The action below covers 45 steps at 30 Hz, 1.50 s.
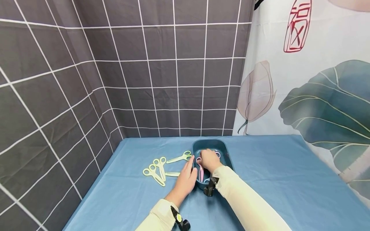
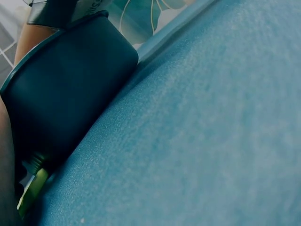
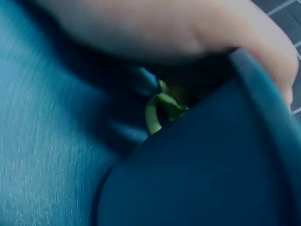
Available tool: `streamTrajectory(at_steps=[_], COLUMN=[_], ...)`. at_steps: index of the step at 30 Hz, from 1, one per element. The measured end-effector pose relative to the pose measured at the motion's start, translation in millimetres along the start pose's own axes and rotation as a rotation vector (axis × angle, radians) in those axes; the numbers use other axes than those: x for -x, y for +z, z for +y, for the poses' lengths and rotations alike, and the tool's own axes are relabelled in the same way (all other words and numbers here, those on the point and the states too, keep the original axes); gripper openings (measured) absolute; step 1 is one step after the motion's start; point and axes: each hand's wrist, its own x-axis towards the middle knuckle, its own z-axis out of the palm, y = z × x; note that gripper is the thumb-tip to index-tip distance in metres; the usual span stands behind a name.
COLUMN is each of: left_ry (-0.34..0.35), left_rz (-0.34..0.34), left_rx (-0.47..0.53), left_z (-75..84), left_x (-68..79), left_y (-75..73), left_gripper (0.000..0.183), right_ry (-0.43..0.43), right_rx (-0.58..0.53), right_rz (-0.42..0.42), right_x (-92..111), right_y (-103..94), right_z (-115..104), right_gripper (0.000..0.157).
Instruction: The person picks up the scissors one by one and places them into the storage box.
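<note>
A dark teal rectangular bin (image 1: 228,157) stands on the table with pink scissors (image 1: 201,173) lying inside. A purple scissors handle (image 1: 218,154) shows past my right hand (image 1: 210,159), which reaches down into the bin, its fingertips hidden; I cannot tell whether they grip anything. In the right wrist view, a green handle loop (image 3: 153,113) shows below that hand, by the bin wall. My left hand (image 1: 186,179) lies along the bin's left side with fingers extended. Several pale green scissors (image 1: 160,166) lie left of it, one pair (image 1: 180,158) reaching close to its fingertips.
A blue cloth (image 1: 274,179) covers the table. Behind it hangs a grey curtain (image 1: 162,73) with white grid lines, and a white leaf-printed one (image 1: 266,125) at the right. Each wrist carries a black camera (image 1: 210,186).
</note>
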Motion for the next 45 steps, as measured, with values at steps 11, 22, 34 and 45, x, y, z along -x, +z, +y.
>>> streamTrajectory(at_steps=[11,22,34,45], left_ry=[0.001,-0.015,-0.018,-0.025], left_rz=[-0.016,-0.014,-0.022,-0.017], left_rx=[0.007,0.017,0.021,0.025], left_z=[-0.2,1.5,-0.8,-1.5], left_x=[0.8,0.9,-1.0,-0.1], left_y=[-2.3,-0.9,0.1,1.0], left_gripper=[0.055,0.055,0.054,0.054], right_ry=[0.038,-0.151,-0.309,-0.294], right_rx=[-0.048,-0.350,-0.434,-0.598], right_rz=[0.091,0.287,0.385,0.412], right_x=[5.6,32.4,61.8,71.6], right_y=[-18.4,-52.6,-42.7,-17.1], right_z=[-9.5,32.1,84.2,113.2], right_gripper=[0.034,0.026,0.036,0.038])
